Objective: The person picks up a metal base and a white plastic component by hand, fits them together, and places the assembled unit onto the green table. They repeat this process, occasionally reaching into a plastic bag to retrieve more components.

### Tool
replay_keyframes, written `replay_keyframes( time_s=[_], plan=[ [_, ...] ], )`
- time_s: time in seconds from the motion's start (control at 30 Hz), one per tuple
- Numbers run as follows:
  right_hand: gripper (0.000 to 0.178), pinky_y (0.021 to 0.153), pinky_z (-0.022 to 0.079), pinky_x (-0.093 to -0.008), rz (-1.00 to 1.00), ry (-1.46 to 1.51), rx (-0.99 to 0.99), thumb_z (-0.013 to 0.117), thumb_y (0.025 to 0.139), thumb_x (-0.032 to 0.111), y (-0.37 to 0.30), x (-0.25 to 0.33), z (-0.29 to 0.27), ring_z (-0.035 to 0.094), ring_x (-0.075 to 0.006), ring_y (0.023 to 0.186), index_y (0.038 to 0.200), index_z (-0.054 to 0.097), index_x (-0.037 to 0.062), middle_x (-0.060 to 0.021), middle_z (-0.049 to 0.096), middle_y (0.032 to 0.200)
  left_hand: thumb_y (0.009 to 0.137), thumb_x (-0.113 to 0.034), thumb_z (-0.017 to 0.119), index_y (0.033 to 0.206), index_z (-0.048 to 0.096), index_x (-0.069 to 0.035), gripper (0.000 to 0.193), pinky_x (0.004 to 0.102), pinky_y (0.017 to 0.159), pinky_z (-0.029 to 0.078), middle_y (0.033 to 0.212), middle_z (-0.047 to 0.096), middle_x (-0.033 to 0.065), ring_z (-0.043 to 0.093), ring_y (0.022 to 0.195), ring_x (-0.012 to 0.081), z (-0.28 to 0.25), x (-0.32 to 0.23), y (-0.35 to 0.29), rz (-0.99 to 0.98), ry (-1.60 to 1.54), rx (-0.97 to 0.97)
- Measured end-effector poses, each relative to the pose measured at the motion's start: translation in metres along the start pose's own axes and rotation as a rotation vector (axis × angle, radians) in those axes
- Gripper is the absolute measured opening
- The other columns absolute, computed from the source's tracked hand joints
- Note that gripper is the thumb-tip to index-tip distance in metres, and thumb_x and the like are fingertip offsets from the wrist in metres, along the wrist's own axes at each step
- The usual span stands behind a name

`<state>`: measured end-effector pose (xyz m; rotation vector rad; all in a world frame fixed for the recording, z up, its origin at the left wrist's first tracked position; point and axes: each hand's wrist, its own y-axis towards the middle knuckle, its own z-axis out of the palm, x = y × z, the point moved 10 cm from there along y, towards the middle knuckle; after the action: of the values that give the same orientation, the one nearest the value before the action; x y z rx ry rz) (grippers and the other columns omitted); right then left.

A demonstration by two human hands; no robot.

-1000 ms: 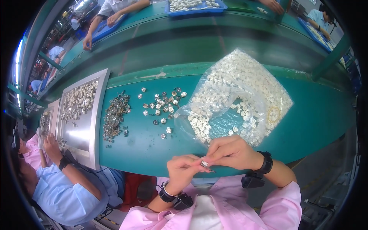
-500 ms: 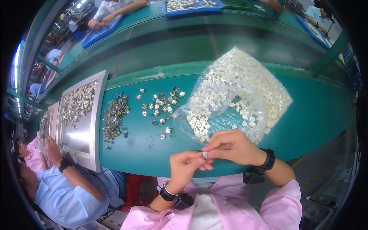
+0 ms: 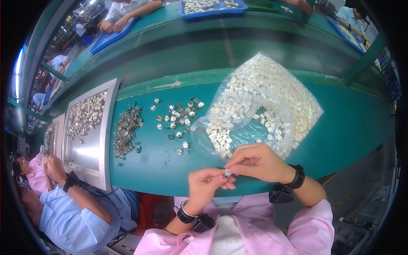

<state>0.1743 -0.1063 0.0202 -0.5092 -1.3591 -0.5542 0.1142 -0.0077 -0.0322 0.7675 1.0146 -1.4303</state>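
Note:
Close in front of me, at the near edge of the green table, my left hand (image 3: 205, 182) and my right hand (image 3: 259, 163) meet. Between their pinched fingertips is one small white part with metal on its underside (image 3: 227, 173); the fingers cover much of it. Just beyond my right hand lies an open clear plastic bag (image 3: 272, 97) full of small white parts (image 3: 221, 138). Farther left are scattered white-and-metal pieces (image 3: 179, 134) and a heap of small metal parts (image 3: 126, 131).
A silver metal tray (image 3: 87, 148) holding many white-and-metal parts stands at the left, beside a co-worker in a blue shirt (image 3: 76, 212). Beyond the table runs a dark green belt (image 3: 182, 51). Across it are people with blue trays (image 3: 212, 12). A green post (image 3: 365, 63) rises at the right.
My hands stay almost still, with the small part still pinched between them. The co-worker's hand at the left has shifted slightly. The marks on the belt have moved a little to the left.

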Motion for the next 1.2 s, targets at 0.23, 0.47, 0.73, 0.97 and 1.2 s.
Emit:
replay_keyframes(
  time_s=[0.23, 0.47, 0.73, 0.97, 1.2],
  plan=[
    [0.015, 0.070, 0.049, -0.0231, 0.089, 0.229, 0.071, 0.065, 0.084, 0.003, 0.000, -0.013, 0.009, 0.060, -0.0101, 0.084, 0.098, 0.068, -0.0017, -0.0064, 0.064, 0.087, 0.087, 0.004, 0.057, 0.093, 0.064, 0.008, 0.010, 0.0277, 0.061, 0.054, 0.085, 0.067, 0.0205, 0.068, 0.070, 0.0231, 0.004, 0.005, -0.003, -0.026, 0.015, 0.122],
    [0.016, 0.072, 0.047, -0.0236, 0.059, 0.289, 0.101, 0.067, 0.082, 0.001, 0.001, -0.015, 0.012, 0.060, -0.0105, 0.082, 0.098, 0.068, -0.0024, -0.0073, 0.064, 0.087, 0.085, -0.022, 0.067, 0.085, 0.062, 0.000, 0.023, 0.0281, 0.048, 0.053, 0.076, 0.066, 0.0204, 0.065, 0.057, 0.0225, 0.002, -0.003, -0.004, 0.065, -0.007, 0.076],
    [0.017, 0.071, 0.047, -0.0234, 0.057, 0.270, 0.136, 0.066, 0.084, 0.003, 0.001, -0.009, 0.010, 0.059, -0.0102, 0.081, 0.100, 0.068, -0.0022, -0.0072, 0.064, 0.087, 0.086, -0.019, 0.065, 0.086, 0.061, 0.002, 0.021, 0.0293, 0.049, 0.053, 0.076, 0.066, 0.0205, 0.065, 0.058, 0.0231, 0.007, -0.001, -0.002, 0.063, -0.058, 0.126],
    [0.014, 0.075, 0.048, -0.0295, 0.097, 0.116, -0.127, 0.062, 0.086, 0.009, 0.000, 0.006, -0.029, 0.062, -0.0193, 0.083, 0.093, 0.068, -0.0021, -0.0114, 0.064, 0.089, 0.088, -0.010, 0.062, 0.094, 0.061, 0.003, 0.015, 0.0290, 0.052, 0.053, 0.075, 0.065, 0.0177, 0.065, 0.060, 0.0225, -0.003, 0.001, -0.003, 0.066, -0.019, 0.047],
    [0.031, 0.085, 0.045, -0.0377, -0.265, -1.170, -0.405, 0.070, 0.077, 0.017, -0.010, 0.043, -0.045, 0.056, -0.0308, 0.094, 0.102, 0.063, 0.0005, -0.0130, 0.058, 0.106, 0.086, -0.005, 0.063, 0.100, 0.061, 0.003, 0.016, 0.0300, 0.058, 0.054, 0.080, 0.065, 0.0165, 0.065, 0.066, 0.0217, -0.005, -0.011, -0.004, 0.181, -0.014, -0.019]
  ],
)
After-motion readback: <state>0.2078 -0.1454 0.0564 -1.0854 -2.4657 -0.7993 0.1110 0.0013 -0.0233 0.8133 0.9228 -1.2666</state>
